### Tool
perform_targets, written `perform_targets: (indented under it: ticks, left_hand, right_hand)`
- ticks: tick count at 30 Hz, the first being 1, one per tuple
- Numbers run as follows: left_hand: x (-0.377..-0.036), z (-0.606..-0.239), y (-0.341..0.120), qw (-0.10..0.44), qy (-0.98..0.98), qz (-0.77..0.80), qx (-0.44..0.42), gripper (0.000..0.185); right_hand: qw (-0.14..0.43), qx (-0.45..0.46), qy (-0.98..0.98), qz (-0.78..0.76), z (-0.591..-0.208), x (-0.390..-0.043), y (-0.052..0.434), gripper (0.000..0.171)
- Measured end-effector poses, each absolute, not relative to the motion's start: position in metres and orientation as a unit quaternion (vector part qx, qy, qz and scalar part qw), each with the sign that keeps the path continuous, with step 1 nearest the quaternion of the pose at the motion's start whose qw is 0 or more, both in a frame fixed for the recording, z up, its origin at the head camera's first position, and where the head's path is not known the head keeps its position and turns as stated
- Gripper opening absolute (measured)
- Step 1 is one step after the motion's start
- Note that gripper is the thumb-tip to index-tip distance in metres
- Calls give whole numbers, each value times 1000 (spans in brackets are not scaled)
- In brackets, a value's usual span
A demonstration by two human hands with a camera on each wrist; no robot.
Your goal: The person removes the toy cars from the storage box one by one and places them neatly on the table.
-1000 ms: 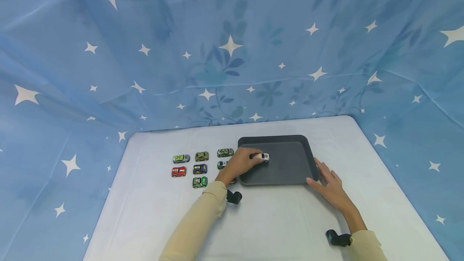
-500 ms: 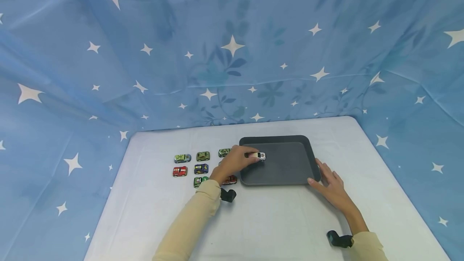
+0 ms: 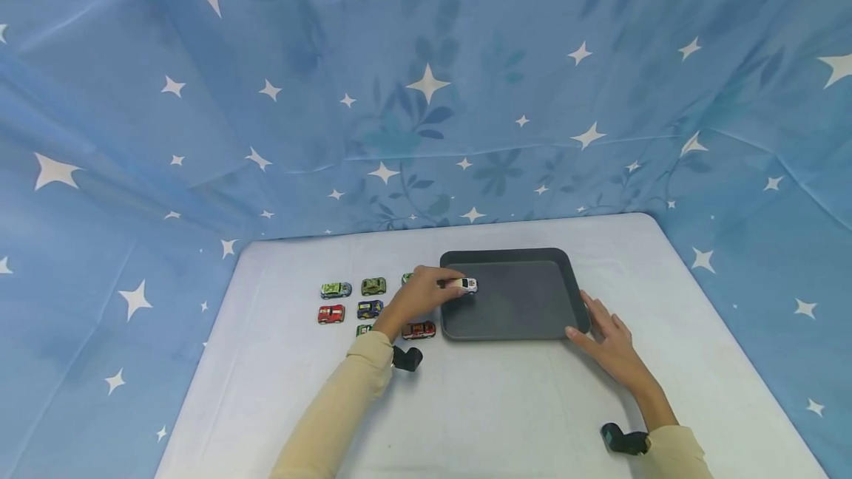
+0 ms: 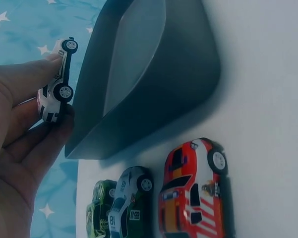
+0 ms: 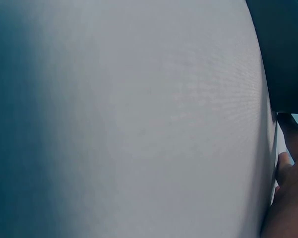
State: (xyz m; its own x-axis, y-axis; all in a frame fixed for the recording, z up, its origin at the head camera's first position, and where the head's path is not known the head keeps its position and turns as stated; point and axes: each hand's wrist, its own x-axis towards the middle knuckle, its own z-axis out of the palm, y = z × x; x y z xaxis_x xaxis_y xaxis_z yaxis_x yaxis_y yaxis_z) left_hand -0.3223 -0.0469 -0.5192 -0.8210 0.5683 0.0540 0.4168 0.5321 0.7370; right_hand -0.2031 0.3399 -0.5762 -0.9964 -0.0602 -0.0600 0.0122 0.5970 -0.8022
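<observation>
My left hand (image 3: 418, 296) pinches a white toy car (image 3: 470, 285) between thumb and fingers, above the left side of a dark grey tray (image 3: 519, 301). In the left wrist view, the toy car (image 4: 48, 110) is off the surface, its wheels facing the tray wall (image 4: 173, 74). My right hand (image 3: 614, 352) rests at the tray's near right corner with thumb and fingers spread along the rim. Only part of that hand (image 5: 292, 193) shows in the right wrist view, a fingertip at the tray's wall (image 5: 287, 59).
Left of the tray, several toy cars lie on the white table (image 3: 506, 405): an orange-red one (image 3: 419, 330), a red one (image 3: 330, 314), a blue one (image 3: 370, 309) and green ones, including a camouflage car (image 3: 373, 286). My left arm partly hides some. A starry blue cloth (image 3: 426, 131) hangs behind.
My left hand has moved left with the white toy car, from over the tray toward its left rim. The orange-red car has come into sight. My right hand stays at the tray.
</observation>
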Motion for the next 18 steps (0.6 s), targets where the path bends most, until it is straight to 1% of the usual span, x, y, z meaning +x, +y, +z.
perform_targets:
  ticks: [14,18]
  left_hand:
    - [-323,-522,-69,88,873,393,276,34]
    - [-322,-521,-76,85,876,389,273,37]
  right_hand:
    - [45,-11,892,-449,-577,-205,340,91]
    - [43,-14,894,-447,-579,-206,341,91]
